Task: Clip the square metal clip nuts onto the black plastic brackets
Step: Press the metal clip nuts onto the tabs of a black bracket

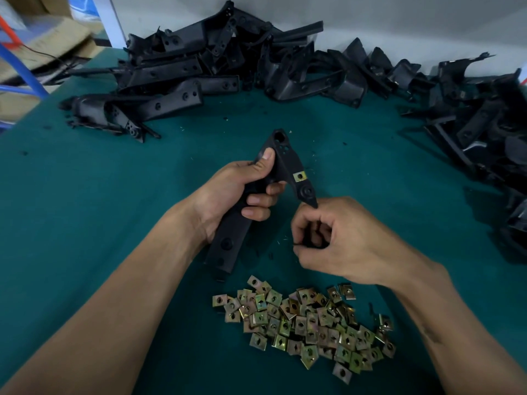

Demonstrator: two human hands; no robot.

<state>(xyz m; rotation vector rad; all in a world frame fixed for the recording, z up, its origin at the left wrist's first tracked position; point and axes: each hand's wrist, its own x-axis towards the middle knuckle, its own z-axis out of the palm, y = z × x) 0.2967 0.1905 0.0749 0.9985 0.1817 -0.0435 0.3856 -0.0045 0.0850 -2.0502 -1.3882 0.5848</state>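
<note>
Seen from above, two bare forearms reach over a dark green tabletop [85, 209]. The left hand [233, 195] is wrapped tight around the middle of a long black bracket [281, 163], thumb pressed flat along its upper part and fingers curled round the far side. The bracket stands tilted, its top end with several round holes pointing away and its flat lower end near or on the tabletop below the wrist. A short arm of the bracket branches down to the right, and one square brass-coloured clip nut [300, 176] sits clipped on that arm, just above a round boss.

The right hand [339, 238] is beside the tip of that arm, touching it with the knuckle of the forefinger. Its fingers are curled in toward the palm around something small and dark – what it is cannot be told, and no nut shows in it.

Close to the viewer, between the two forearms, lies a loose heap of clip nuts [308, 320], dozens of small square metal pieces with a hole in each, some flat, some on edge.

Along the far edge of the tabletop, against a pale wall, more brackets lie stacked – one pile at the back left [176, 69], spreading across the middle, and another pile at the right edge [479, 115]. Tiny dark and pale scraps dot the green surface. At the far left, beyond the tabletop, cardboard [42, 38] and a blue tube [25, 72] appear, blurred
</note>
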